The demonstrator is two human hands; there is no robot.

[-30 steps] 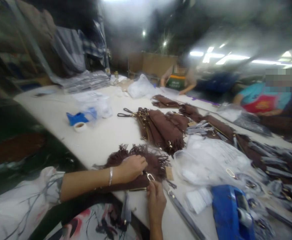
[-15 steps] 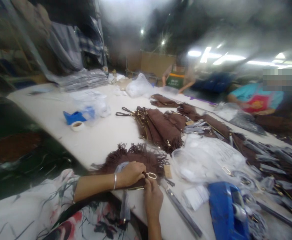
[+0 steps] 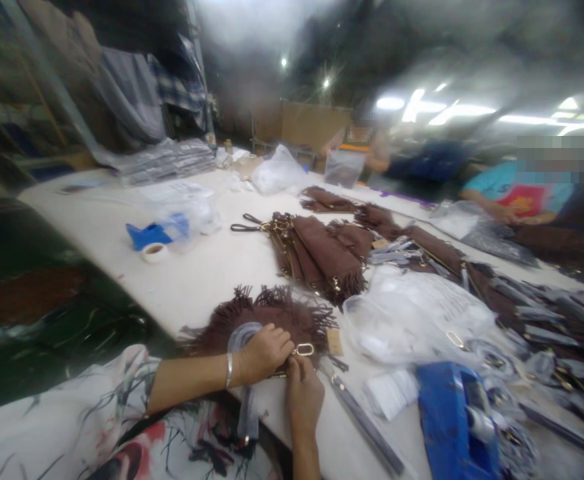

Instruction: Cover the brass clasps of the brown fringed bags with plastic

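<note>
A brown fringed bag (image 3: pixel 277 317) lies at the near edge of the white table (image 3: pixel 207 267). My left hand (image 3: pixel 265 352) rests on it with fingers closed, pinching the bag's edge beside a gold oval clasp (image 3: pixel 304 349). A clear plastic strip (image 3: pixel 245 333) loops over that hand. My right hand (image 3: pixel 302 393) comes up from below, fingers pinched at the same clasp. A grey strap (image 3: pixel 362 420) runs off to the right of my hands.
More brown fringed bags (image 3: pixel 322 253) lie in the middle of the table, with clear plastic bags (image 3: pixel 417 313) to the right. A blue tape dispenser (image 3: pixel 459 420) sits near right; a tape roll (image 3: pixel 153 252) and blue object (image 3: pixel 148 235) sit left. Other people work across the table (image 3: pixel 522 193).
My left hand has drawn back toward me along the bag, and a clear plastic strip now shows over it. My right hand stays at the clasp.
</note>
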